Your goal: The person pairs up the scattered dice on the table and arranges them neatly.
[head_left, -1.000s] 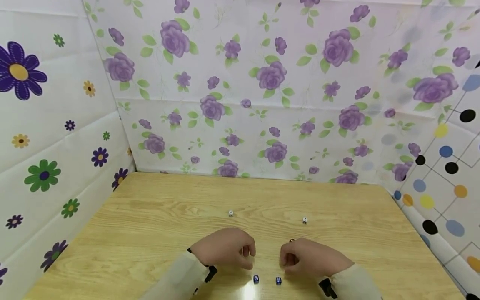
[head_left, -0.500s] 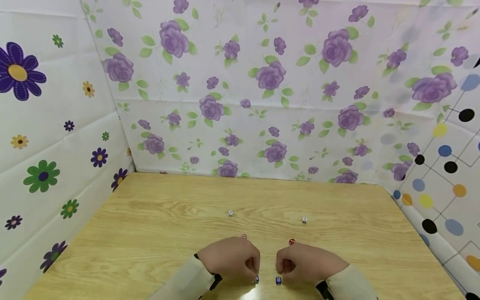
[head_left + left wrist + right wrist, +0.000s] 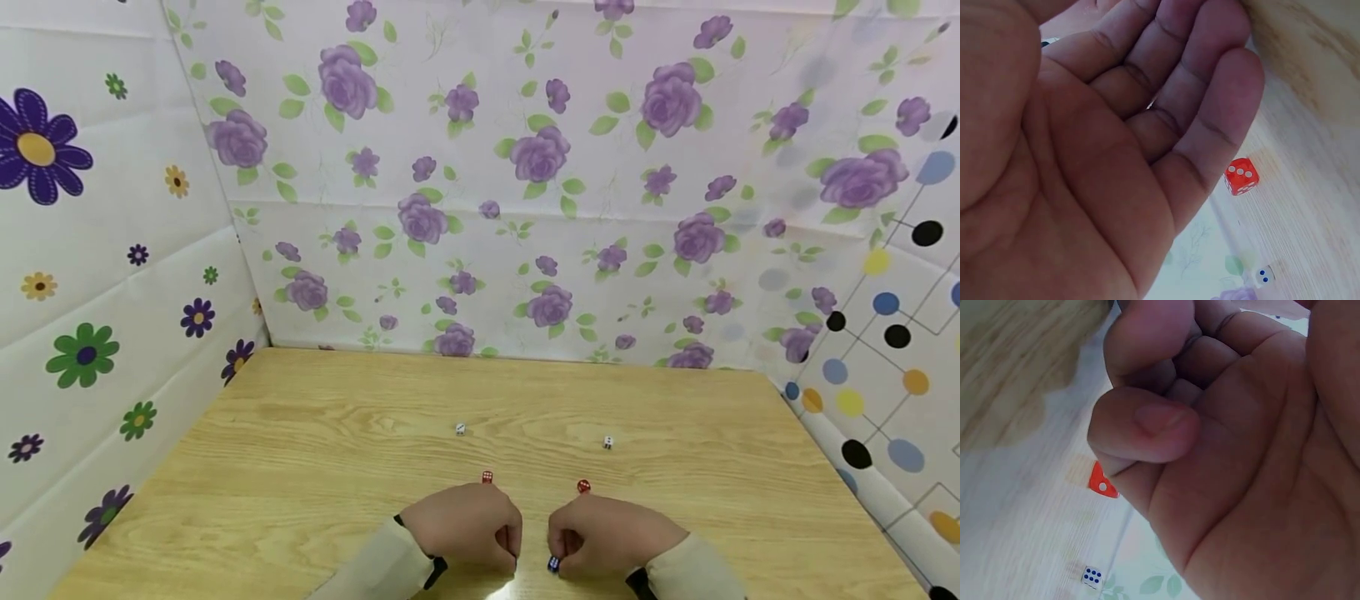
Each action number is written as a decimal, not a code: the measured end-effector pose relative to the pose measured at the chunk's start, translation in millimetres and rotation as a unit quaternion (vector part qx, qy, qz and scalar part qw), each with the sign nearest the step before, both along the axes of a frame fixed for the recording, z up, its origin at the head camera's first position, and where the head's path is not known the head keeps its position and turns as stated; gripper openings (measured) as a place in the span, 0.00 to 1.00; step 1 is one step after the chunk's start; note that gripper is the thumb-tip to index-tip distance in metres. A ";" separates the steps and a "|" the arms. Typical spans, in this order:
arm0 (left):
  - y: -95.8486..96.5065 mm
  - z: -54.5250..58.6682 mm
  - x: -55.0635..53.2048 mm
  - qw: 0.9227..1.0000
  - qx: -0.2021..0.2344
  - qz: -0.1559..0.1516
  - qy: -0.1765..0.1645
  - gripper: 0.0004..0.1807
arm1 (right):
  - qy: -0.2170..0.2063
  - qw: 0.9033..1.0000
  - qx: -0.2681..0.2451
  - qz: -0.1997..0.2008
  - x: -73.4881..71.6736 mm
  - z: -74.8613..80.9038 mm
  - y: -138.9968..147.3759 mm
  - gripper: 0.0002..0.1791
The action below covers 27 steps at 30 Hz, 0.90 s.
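Near the front of the table my left hand (image 3: 467, 527) pinches a blue die (image 3: 515, 565), almost wholly covered by the fingertips. Facing it across a narrow gap, my right hand (image 3: 613, 532) holds another blue die (image 3: 553, 564) between thumb and forefinger, slightly tilted. Both wrist views show curled fingers, with the pinched dice out of sight. Just beyond the left hand lies a red die (image 3: 487, 477), also seen in the left wrist view as a red die (image 3: 1242, 176). A second red die (image 3: 584, 486) sits behind the right hand.
Farther back on the wooden table (image 3: 337, 417) lie two white dice, a left white die (image 3: 461, 429) and a right white die (image 3: 608, 442). Floral cloth (image 3: 480, 217) hangs behind the table, with patterned sheets at both sides.
Both hands have come down and inward to the blue dice and taken hold of them. The left hand's shift toward the front has uncovered the left red die.
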State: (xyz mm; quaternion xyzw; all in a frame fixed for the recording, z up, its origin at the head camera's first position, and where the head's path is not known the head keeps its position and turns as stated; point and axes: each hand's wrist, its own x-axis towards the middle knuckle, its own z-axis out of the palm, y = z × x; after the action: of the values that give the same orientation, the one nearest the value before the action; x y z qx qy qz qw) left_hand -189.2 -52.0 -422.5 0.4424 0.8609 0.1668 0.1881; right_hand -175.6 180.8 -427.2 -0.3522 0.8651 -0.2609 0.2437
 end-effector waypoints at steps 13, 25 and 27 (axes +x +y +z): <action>2.3 0.1 1.2 1.000 -0.008 -0.011 -0.003 0.05 | 0.007 0.999 -0.016 0.027 4.7 -1.8 -7.5 0.05; -0.8 -2.4 -2.3 1.000 -0.004 -0.011 -0.027 0.02 | -0.007 1.000 -0.022 0.021 3.6 -6.0 -8.8 0.05; -0.4 -2.7 -1.7 1.000 -0.005 -0.011 -0.028 0.02 | -0.006 1.000 -0.021 0.017 4.5 -6.5 -10.0 0.04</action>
State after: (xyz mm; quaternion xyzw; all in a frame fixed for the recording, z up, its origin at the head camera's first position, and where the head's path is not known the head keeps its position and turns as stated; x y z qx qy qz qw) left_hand -190.9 -52.5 -425.2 0.4459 0.8514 0.1723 0.2161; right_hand -171.1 170.8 -433.7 -0.3706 0.8519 -0.2772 0.2453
